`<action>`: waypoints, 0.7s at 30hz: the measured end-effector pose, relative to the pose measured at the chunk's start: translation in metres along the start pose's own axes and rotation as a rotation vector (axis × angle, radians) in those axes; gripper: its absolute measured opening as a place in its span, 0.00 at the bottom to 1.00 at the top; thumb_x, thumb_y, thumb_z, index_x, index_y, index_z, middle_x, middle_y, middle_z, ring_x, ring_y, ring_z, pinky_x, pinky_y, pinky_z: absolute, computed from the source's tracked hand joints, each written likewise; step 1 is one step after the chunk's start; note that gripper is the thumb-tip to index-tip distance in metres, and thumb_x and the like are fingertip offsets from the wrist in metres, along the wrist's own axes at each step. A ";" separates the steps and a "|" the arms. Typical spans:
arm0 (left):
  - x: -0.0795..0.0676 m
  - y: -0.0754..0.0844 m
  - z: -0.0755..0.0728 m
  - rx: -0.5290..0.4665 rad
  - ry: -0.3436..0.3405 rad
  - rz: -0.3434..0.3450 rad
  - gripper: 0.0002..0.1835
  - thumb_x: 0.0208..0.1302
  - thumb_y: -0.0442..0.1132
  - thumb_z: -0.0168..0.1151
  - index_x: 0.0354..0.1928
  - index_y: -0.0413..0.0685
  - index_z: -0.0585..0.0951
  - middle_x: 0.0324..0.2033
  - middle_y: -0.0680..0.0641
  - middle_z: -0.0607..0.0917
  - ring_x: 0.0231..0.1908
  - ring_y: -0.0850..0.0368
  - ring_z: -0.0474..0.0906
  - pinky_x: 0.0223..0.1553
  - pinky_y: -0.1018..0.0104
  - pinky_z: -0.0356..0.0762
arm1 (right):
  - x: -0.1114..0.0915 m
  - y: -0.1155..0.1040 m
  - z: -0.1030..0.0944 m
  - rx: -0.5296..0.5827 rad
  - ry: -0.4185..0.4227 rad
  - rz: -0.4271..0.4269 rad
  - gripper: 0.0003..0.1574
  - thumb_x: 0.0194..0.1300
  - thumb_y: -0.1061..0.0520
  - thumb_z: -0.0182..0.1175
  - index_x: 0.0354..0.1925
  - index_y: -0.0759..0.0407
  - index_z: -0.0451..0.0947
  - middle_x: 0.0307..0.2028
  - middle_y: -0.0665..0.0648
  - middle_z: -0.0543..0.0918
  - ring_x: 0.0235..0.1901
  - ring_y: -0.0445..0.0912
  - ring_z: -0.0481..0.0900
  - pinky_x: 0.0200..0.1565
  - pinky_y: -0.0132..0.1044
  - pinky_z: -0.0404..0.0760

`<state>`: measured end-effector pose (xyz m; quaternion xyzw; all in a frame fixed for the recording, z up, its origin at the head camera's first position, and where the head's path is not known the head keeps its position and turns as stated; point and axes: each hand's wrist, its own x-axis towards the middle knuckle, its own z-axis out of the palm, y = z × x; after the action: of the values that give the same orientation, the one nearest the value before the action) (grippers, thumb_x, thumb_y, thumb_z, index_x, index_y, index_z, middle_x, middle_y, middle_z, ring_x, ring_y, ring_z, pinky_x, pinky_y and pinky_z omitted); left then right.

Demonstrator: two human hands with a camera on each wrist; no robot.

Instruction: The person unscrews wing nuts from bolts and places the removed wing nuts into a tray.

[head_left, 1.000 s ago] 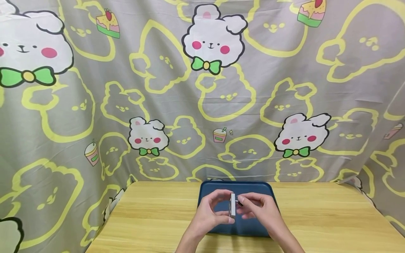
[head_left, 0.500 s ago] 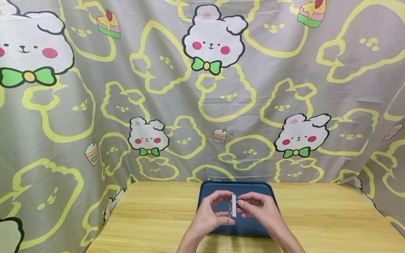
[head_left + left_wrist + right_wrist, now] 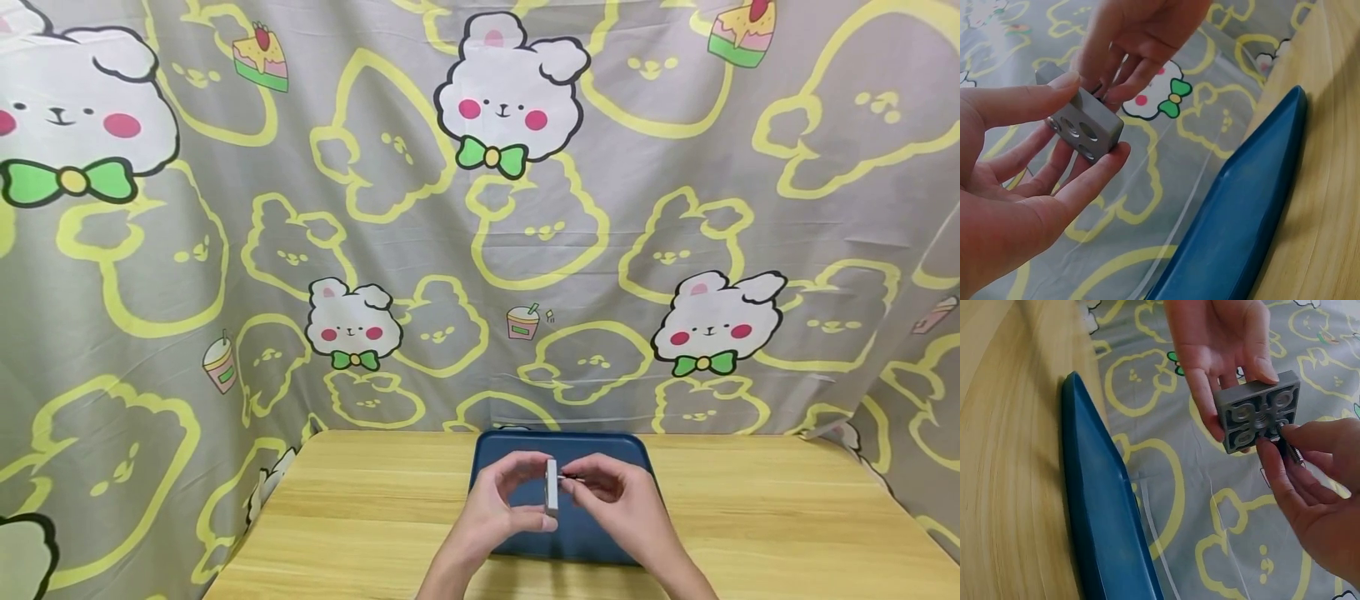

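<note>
My left hand (image 3: 495, 504) holds a small grey square block (image 3: 552, 487) upright by its edges, between thumb and fingers, above the blue tray. Round holes show on one face of the block (image 3: 1085, 128) in the left wrist view. Its other face (image 3: 1260, 414), in the right wrist view, has ringed recesses near the corners and one in the middle. A screw (image 3: 1296, 455) with a threaded shank is pinched between the thumb and fingers of my right hand (image 3: 618, 496), close against that recessed face. Fingers partly hide the screw.
A dark blue tray (image 3: 517, 546) lies on the wooden table (image 3: 360, 508) beneath both hands. Behind the table and along its sides hangs a grey curtain (image 3: 442, 242) printed with cartoon bears.
My right fingers have shifted slightly around the screw, and more of its thin shank shows between them now. The left hand and the block stay almost in place.
</note>
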<state>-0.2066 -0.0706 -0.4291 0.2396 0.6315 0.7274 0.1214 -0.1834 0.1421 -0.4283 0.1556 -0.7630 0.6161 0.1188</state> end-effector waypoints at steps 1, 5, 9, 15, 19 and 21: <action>0.000 0.000 -0.001 -0.002 -0.002 0.001 0.32 0.53 0.23 0.75 0.62 0.40 0.79 0.60 0.38 0.80 0.61 0.48 0.76 0.54 0.54 0.84 | 0.000 0.001 0.001 -0.025 0.017 -0.052 0.08 0.64 0.62 0.72 0.43 0.55 0.88 0.39 0.52 0.89 0.36 0.46 0.89 0.39 0.34 0.89; 0.000 -0.002 -0.004 -0.006 -0.011 0.007 0.31 0.56 0.25 0.75 0.63 0.39 0.78 0.62 0.37 0.78 0.62 0.47 0.75 0.57 0.53 0.82 | 0.001 0.004 0.004 -0.139 0.084 -0.324 0.15 0.58 0.68 0.74 0.42 0.52 0.90 0.39 0.48 0.88 0.37 0.44 0.88 0.36 0.33 0.89; 0.000 -0.003 -0.006 -0.042 -0.024 0.001 0.32 0.56 0.27 0.76 0.64 0.38 0.77 0.64 0.35 0.76 0.62 0.46 0.75 0.57 0.55 0.82 | 0.003 0.008 0.005 -0.224 0.113 -0.536 0.22 0.53 0.74 0.75 0.43 0.55 0.90 0.41 0.49 0.88 0.39 0.43 0.88 0.38 0.29 0.87; 0.001 -0.002 -0.007 -0.068 -0.020 -0.007 0.33 0.56 0.28 0.76 0.65 0.38 0.76 0.63 0.40 0.78 0.62 0.45 0.75 0.61 0.54 0.80 | 0.005 0.012 0.005 -0.290 0.146 -0.686 0.10 0.67 0.55 0.69 0.44 0.58 0.90 0.43 0.53 0.88 0.41 0.47 0.87 0.48 0.23 0.82; 0.000 -0.001 -0.007 -0.066 -0.016 -0.006 0.33 0.56 0.28 0.77 0.65 0.39 0.77 0.63 0.40 0.78 0.62 0.45 0.75 0.62 0.51 0.79 | 0.006 0.013 0.006 -0.290 0.160 -0.717 0.13 0.70 0.52 0.67 0.44 0.59 0.90 0.43 0.55 0.88 0.41 0.48 0.87 0.51 0.23 0.81; 0.000 -0.001 -0.007 -0.067 -0.019 -0.003 0.33 0.56 0.28 0.76 0.65 0.39 0.76 0.64 0.39 0.77 0.62 0.45 0.75 0.63 0.49 0.78 | 0.007 0.013 0.007 -0.291 0.164 -0.723 0.10 0.65 0.57 0.71 0.44 0.59 0.90 0.43 0.54 0.88 0.41 0.48 0.87 0.51 0.24 0.81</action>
<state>-0.2104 -0.0769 -0.4307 0.2413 0.6062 0.7454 0.1366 -0.1947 0.1376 -0.4393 0.3458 -0.7264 0.4304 0.4093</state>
